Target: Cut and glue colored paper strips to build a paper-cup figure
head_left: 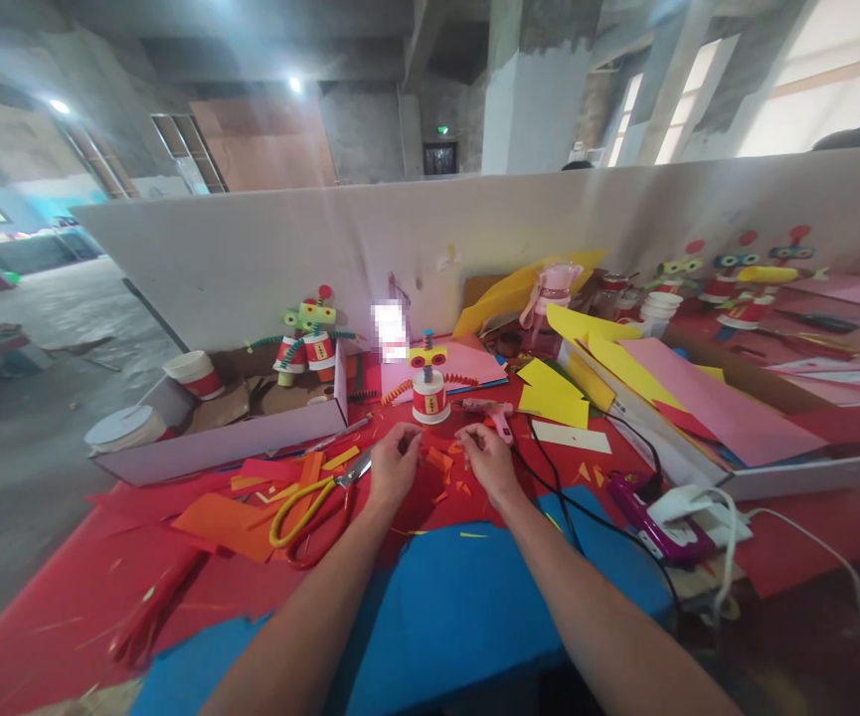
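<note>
The paper-cup robot (430,402) stands on the red tabletop (64,597). The left hand (398,461) and right hand (487,458) are just in front of it, fingers bent — I can't tell if either grip is pinching anything. Right of the robot lies a pink glue gun (501,419) — left, scissors (345,480).

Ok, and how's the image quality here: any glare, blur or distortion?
Head view, top: pale streaks flare across the ceiling, right-hand window washed out. Head view, middle: pixelated white patch near the toy robot; fingers soft, so whether they pinch anything is unclear. Head view, edges: right pillar leans, likely lens stretch; left floor soft.
</note>
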Demonstrator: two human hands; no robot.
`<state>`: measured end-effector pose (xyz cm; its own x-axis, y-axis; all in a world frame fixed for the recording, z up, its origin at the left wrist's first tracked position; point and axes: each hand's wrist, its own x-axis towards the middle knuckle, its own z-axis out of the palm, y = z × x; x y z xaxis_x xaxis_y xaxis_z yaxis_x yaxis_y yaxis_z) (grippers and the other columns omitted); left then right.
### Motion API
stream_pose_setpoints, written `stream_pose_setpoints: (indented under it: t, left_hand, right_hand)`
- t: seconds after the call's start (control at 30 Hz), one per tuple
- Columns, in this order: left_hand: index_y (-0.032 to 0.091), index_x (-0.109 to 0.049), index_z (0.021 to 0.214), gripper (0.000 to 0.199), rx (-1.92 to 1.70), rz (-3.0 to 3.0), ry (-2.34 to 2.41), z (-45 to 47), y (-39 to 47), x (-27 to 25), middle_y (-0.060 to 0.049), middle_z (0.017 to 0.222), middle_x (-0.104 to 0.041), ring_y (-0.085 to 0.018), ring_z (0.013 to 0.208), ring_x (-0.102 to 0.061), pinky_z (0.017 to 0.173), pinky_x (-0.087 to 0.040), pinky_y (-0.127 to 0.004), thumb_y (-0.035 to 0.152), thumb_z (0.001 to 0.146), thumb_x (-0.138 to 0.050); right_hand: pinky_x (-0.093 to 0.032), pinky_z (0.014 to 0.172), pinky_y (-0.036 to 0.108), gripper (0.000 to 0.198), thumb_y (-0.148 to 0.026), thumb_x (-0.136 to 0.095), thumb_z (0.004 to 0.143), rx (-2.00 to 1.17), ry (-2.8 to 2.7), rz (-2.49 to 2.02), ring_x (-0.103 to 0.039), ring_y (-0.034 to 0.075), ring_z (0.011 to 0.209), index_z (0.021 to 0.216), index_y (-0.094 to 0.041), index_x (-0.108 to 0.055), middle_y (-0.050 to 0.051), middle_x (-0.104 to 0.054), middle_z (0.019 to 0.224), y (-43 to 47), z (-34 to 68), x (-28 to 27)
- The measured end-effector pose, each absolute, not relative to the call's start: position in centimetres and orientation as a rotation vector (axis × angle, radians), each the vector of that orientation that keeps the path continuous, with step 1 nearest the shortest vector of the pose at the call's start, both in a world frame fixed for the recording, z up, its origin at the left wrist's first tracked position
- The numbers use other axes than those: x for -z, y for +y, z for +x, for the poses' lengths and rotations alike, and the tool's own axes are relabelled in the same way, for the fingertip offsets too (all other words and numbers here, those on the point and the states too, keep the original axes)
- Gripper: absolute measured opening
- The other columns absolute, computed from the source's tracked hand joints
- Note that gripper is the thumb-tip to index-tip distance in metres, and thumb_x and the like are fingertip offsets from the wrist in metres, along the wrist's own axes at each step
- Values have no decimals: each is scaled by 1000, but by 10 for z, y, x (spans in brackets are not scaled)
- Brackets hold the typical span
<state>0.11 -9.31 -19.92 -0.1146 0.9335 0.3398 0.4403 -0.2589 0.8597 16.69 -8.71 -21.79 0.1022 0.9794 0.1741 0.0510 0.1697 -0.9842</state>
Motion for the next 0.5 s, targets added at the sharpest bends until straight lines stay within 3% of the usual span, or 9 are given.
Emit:
stream_pose_setpoints:
  t: [0.13, 0.3, 0.4, 0.5]
  left_hand:
    - [18, -67, 76, 10, -1159, 1894, 1510, -4, -92, 193, 0, 70, -68, -12, 62, -57, 60, -39, -22, 22, 76, -57]
    - [18, -70, 73, 14, -741, 2163, 1341, -2, -100, 183, -3, 75, -69, -15, 71, -58, 66, -41, -25, 31, 75, -64]
    - [19, -69, 70, 4, -667, 2288, 1333, 0, -102, 184, -2, 73, -67, -16, 73, -57, 67, -40, -26, 19, 69, -65]
    - [18, -67, 67, 13, -755, 2300, 1350, -1, -100, 186, -1, 70, -65, -14, 70, -55, 68, -40, -25, 8, 68, -58]
  right_hand:
    - [-40, 46, 24, 30, -48, -54, 79, -918, -1139, -1146, -51, 13, 51, 83, -19, -61, 4, -65, 74, -87, 170, 213]
    - [-38, 44, 24, 32, -49, -55, 79, -915, -995, -1115, -47, 11, 48, 86, -18, -60, 3, -63, 72, -89, 172, 207]
    - [-38, 43, 23, 31, -49, -58, 75, -1015, -1014, -1103, -47, 11, 47, 83, -19, -61, 2, -63, 68, -88, 170, 208]
    - [-40, 45, 23, 32, -50, -62, 71, -1113, -1082, -1112, -50, 11, 48, 78, -19, -61, 1, -62, 64, -89, 167, 208]
